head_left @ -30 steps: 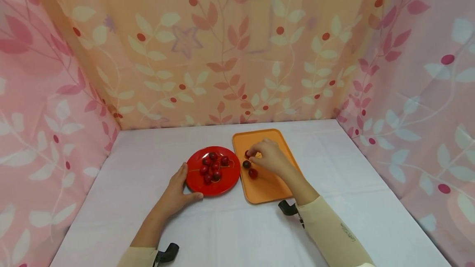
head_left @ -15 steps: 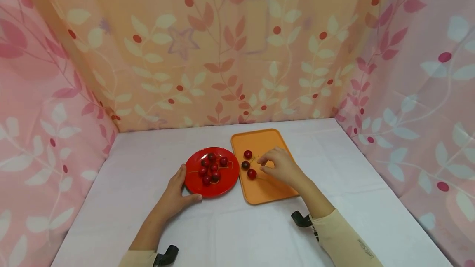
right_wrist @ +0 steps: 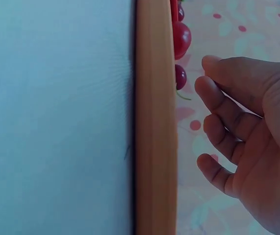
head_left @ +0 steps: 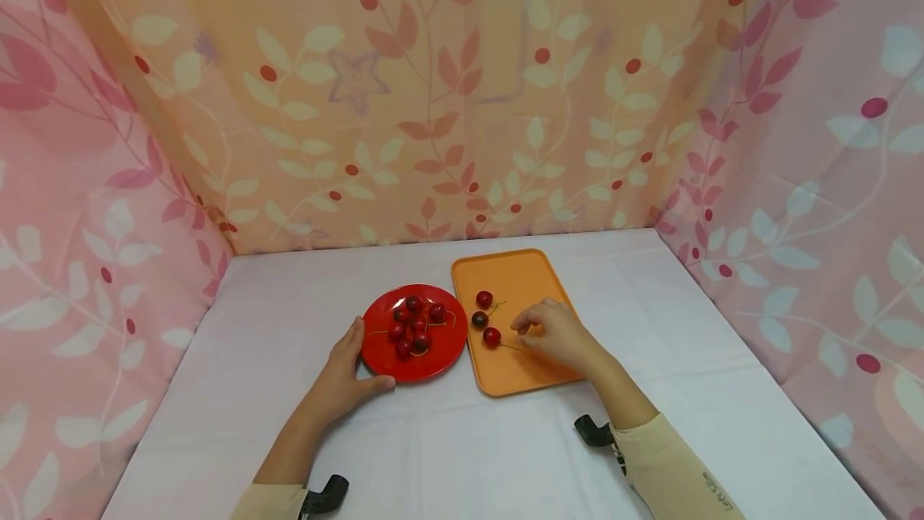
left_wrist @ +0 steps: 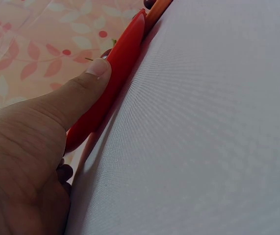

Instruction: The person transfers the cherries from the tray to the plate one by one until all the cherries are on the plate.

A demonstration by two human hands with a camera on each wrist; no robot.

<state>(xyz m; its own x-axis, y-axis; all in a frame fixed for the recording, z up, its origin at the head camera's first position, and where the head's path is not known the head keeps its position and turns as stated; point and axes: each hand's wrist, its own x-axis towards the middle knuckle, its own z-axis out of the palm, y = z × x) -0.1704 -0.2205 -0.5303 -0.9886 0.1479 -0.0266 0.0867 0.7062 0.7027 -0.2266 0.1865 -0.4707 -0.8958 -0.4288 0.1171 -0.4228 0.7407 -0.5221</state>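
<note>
My left hand (head_left: 342, 378) holds the rim of a red plate (head_left: 451, 349), thumb at the near edge and fingers along the left side. Several dark red cherries (head_left: 419, 322) with stems lie in the plate. In the left wrist view the thumb (left_wrist: 83, 90) presses against the plate's outer wall (left_wrist: 113, 88). Over the orange tray (head_left: 505, 382), my right hand (head_left: 559, 335) hovers with loosely bent fingers and nothing between them. Left of it on the tray are a far cherry (head_left: 484, 298), a darker middle cherry (head_left: 480, 319) and a near cherry (head_left: 492, 336), whose stem points toward the hand.
Plate and tray stand side by side, almost touching, on a white tablecloth (head_left: 433, 456). A floral curtain (head_left: 433, 103) hangs behind and along both sides. Black wrist mounts (head_left: 326, 496) stick out from the sleeves.
My right hand has left the far cherry and moved right and nearer to me over the tray, its fingers apart from the cherries. The left hand keeps its place on the plate.
</note>
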